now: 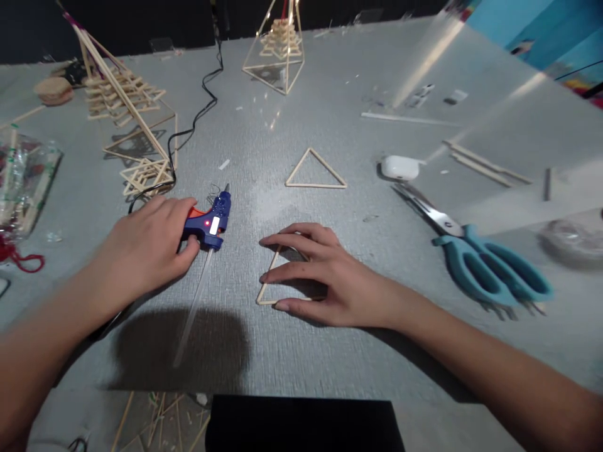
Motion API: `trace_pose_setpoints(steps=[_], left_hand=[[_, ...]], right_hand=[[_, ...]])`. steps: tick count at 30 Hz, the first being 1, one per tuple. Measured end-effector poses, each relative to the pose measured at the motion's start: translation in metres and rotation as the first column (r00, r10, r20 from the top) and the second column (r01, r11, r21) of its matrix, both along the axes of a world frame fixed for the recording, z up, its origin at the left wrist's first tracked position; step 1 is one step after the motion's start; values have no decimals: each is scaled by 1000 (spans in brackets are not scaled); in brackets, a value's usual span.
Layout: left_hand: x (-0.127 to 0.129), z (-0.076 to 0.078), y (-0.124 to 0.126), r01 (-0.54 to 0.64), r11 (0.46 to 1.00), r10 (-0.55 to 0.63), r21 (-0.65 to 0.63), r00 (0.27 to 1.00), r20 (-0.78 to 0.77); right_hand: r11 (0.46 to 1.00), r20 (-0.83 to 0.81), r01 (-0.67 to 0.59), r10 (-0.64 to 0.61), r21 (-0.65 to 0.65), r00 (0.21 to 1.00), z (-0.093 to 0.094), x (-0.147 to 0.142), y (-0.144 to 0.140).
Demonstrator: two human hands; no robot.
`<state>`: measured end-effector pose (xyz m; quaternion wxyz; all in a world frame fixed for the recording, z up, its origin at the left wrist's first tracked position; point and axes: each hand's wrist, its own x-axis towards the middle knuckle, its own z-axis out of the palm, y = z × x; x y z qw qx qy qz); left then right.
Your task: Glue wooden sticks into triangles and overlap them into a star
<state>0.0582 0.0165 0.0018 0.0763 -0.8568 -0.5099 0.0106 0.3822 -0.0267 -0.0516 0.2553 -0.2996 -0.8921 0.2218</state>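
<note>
Your left hand (pixel 141 251) is resting on the table (pixel 330 351) with its fingers curled around the handle of the glue gun (pixel 210 220), which is lying on its side at about 9 o'clock from your right hand (pixel 325 276). The gun's red light is showing and a clear glue stick (pixel 193 314) is trailing from its back toward 6 o'clock. Your right hand is lying flat, fingers slightly apart, pressing down on a stick triangle (pixel 268 282); it is gripping nothing. A second triangle (pixel 315 171) is lying at 12 o'clock, apart from your hand. Scissors (pixel 480 257) are lying at 3 o'clock, a white case (pixel 399 167) just beyond them. Stick pyramids (pixel 127 119) are standing at 10 o'clock.
</note>
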Motion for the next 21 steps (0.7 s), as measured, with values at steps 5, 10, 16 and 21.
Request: trace_pose_setpoints(steps=[5,10,16,21], left_hand=[[-1,-11,4,114,991,-115,69,993,6],[-1,-10,0,94,989,-91,119,995,-32],[-6,4,3,138,969,-151,203,987,53],[3,26,-7,250,943,-286,220,945,155]], right_hand=[[1000,-2,8,-8,-1,1000,-1,-1,0],[998,-162,-5,14,57,987,1,2,3],[922,-530,379,-363,-83,767,-4,10,7],[876,-465,469,-463,-110,755,-10,21,16]])
